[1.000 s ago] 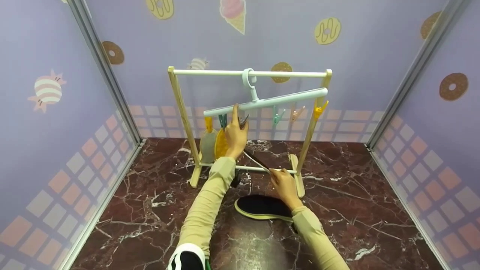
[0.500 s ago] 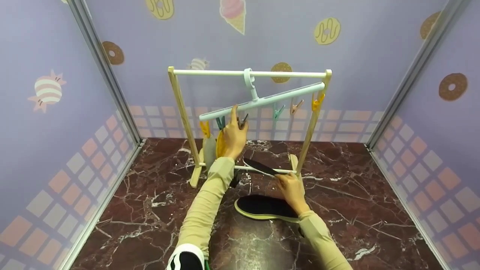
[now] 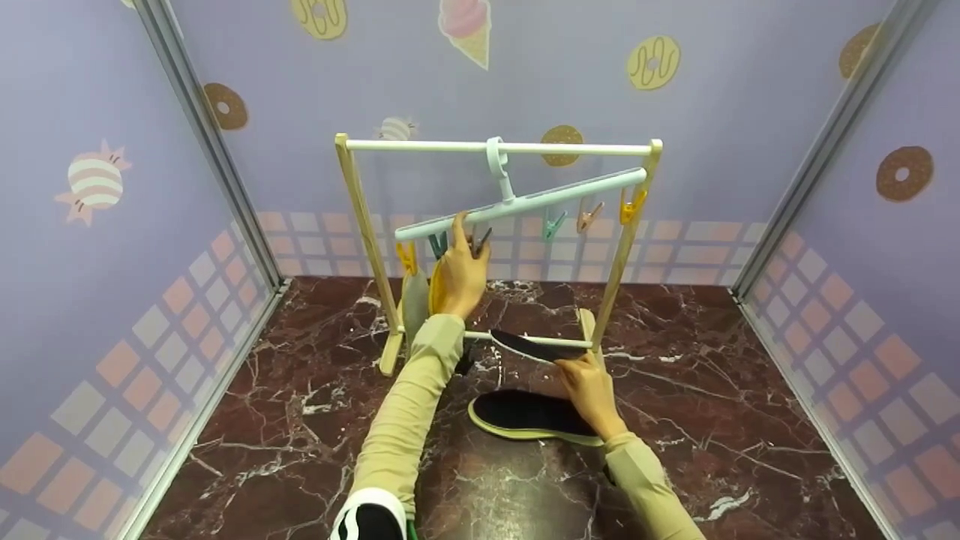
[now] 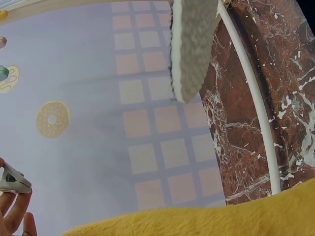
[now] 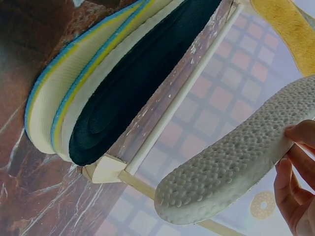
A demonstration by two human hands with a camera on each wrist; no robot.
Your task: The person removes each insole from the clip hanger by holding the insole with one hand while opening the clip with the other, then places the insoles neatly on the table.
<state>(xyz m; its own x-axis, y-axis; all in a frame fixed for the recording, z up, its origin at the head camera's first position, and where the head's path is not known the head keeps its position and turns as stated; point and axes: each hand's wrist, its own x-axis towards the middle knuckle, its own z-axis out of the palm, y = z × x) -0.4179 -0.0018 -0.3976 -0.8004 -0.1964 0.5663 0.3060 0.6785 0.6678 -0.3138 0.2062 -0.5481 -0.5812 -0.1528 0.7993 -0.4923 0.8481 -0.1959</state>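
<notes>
My left hand [image 3: 463, 277] is under the white hanger [image 3: 574, 193], its index finger up against the bar. In the left wrist view its fingertips pinch a grey clothespin [image 4: 15, 181]. My right hand [image 3: 591, 390] grips one end of an insole [image 3: 534, 348], dark on top; the right wrist view shows its pale, dimpled underside [image 5: 226, 157]. The insole's free end points left, below the left hand. Beside that hand hang a grey insole [image 3: 415, 300] from a yellow clothespin [image 3: 407, 258], and a yellow insole [image 4: 221, 216], partly hidden, near a dark teal clothespin [image 3: 438, 244].
The hanger hooks over the top rail of a wooden rack [image 3: 420, 145] and tilts down to the left. Mint [image 3: 553, 225], pink [image 3: 589, 217] and yellow clothespins hang at its right. Stacked insoles [image 3: 525, 416] lie on the marble floor. Patterned walls enclose three sides.
My right hand has moved slightly right and down, and the insole's free end has dropped away from my left hand. The hanger's left end has sunk a little, the right end risen.
</notes>
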